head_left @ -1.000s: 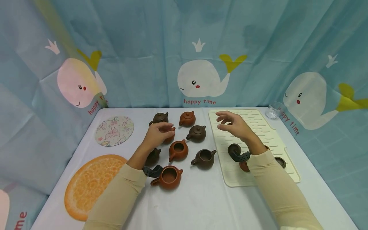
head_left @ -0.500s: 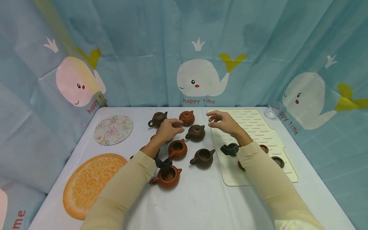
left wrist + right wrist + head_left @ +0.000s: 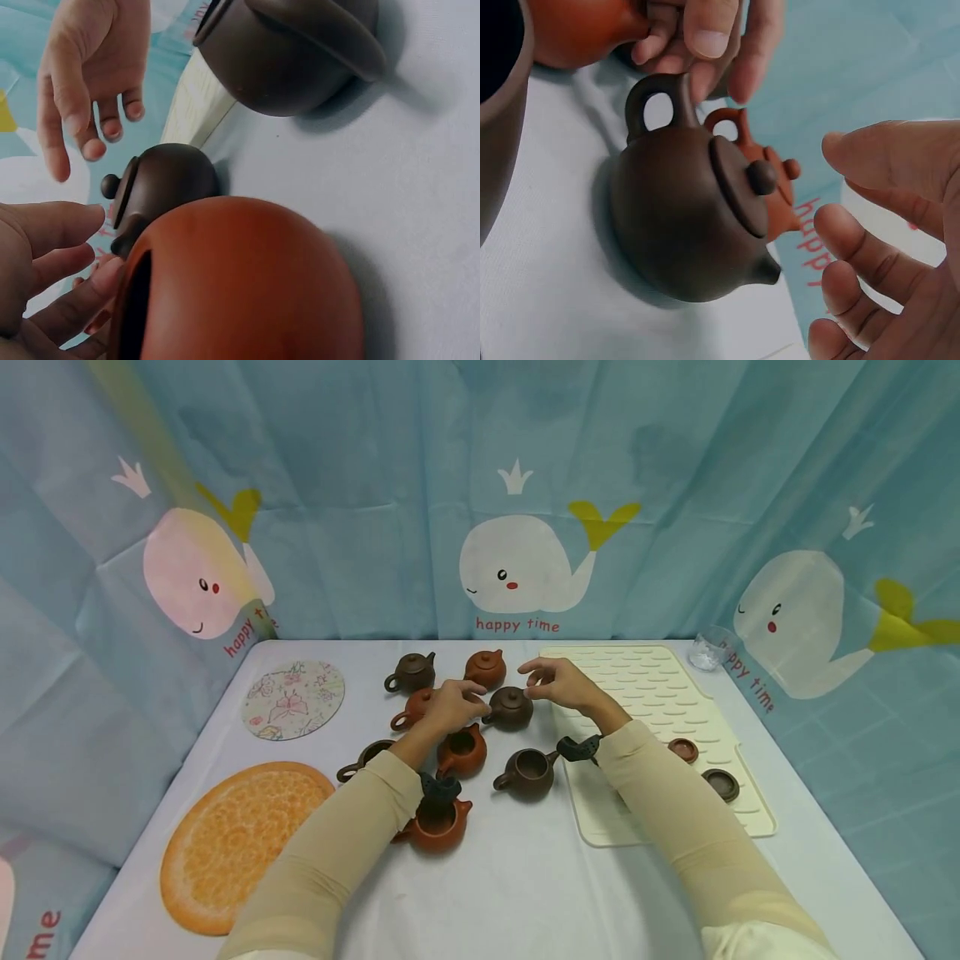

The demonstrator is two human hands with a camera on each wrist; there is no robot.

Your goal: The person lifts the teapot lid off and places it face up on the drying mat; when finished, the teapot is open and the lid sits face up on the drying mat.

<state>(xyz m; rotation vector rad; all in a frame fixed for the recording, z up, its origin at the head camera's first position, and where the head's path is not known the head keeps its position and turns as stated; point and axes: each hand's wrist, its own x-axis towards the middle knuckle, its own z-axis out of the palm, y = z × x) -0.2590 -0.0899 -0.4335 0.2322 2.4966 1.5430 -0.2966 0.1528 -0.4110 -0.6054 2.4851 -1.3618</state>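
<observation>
A dark brown lidded teapot point(image 3: 512, 710) stands upright on the white table between the hands. My left hand point(image 3: 450, 706) is beside its handle, fingers loosely bent and gripping nothing; whether a fingertip touches the handle I cannot tell. On the spout side, my right hand point(image 3: 564, 685) hovers with fingers and thumb apart, clear of the lid knob point(image 3: 762, 177). Just behind stands a reddish lidded teapot point(image 3: 486, 670). Under my left wrist is a lidless reddish teapot point(image 3: 462, 753), and nearer the front right a lidless dark teapot point(image 3: 528, 774).
More teapots stand leftward: a dark lidded one point(image 3: 412, 673), a partly hidden reddish one, a lidless front one point(image 3: 440, 831). Lids point(image 3: 683, 749) lie on the cream ridged mat point(image 3: 652, 693). A clear glass point(image 3: 707, 653) stands behind. Left lie an orange round pad point(image 3: 240, 847) and floral disc point(image 3: 292, 700).
Both hands have moved inward toward the dark lidded teapot, the left going right, the right going left. The reddish lidded teapot behind the left hand is partly uncovered. The teapots stay in place.
</observation>
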